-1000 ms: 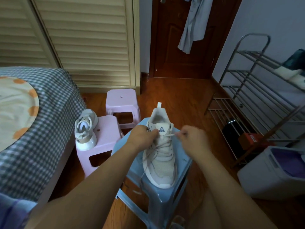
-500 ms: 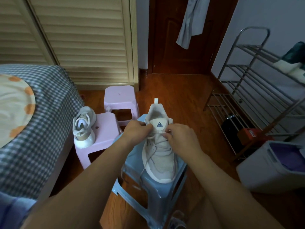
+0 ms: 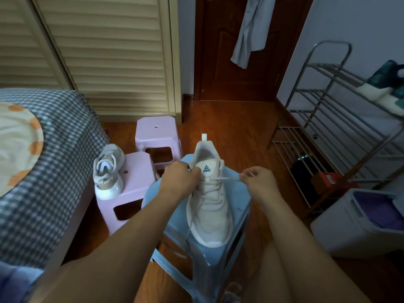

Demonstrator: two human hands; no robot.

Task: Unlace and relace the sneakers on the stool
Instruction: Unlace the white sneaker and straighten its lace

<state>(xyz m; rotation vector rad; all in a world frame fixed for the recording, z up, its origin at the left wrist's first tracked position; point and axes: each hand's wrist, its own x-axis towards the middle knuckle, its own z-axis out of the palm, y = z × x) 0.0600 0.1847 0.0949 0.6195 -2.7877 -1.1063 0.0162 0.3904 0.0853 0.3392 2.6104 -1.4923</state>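
Beige sneaker (image 3: 208, 206) on blue stool (image 3: 237, 217), between both forearms. Left hand (image 3: 179, 179) curled, gripping shoe collar beside tongue. Right hand (image 3: 259, 181) pinching lace (image 3: 227, 178), taut rightward from eyelet.

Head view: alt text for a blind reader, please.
A right hand pulls a lace sideways out of a pale sneaker on a blue stool, while the left hand grips the sneaker's collar. A second sneaker stands on a pink stool beside a bed.

Home bedroom: bed (image 3: 43, 171), louvered wardrobe (image 3: 105, 51), shoe rack (image 3: 341, 119).
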